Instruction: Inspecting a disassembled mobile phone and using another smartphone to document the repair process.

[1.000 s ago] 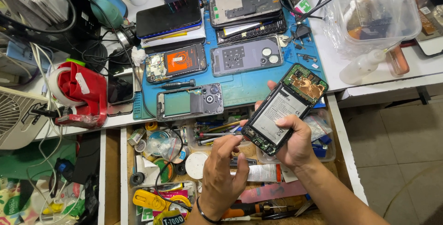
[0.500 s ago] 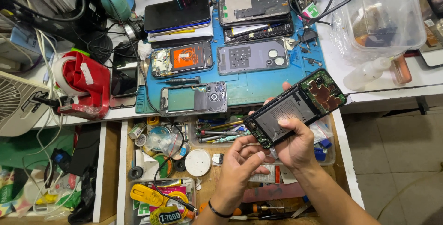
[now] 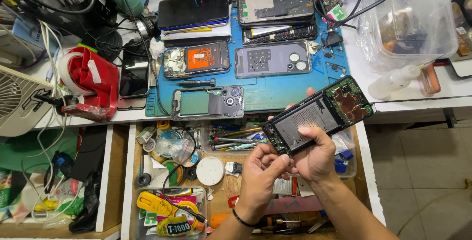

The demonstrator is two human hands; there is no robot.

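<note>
The opened phone (image 3: pixel 318 114), back cover off with battery and circuit board showing, sits tilted right of centre frame, above an open drawer (image 3: pixel 196 171). The right hand (image 3: pixel 317 159) grips its lower half, thumb across the battery. The left hand (image 3: pixel 260 171) pinches its lower-left end. Higher up, a blue mat (image 3: pixel 275 92) carries other dismantled phones.

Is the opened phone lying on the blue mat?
No, the opened phone is held in the right hand, above the open drawer.
</note>
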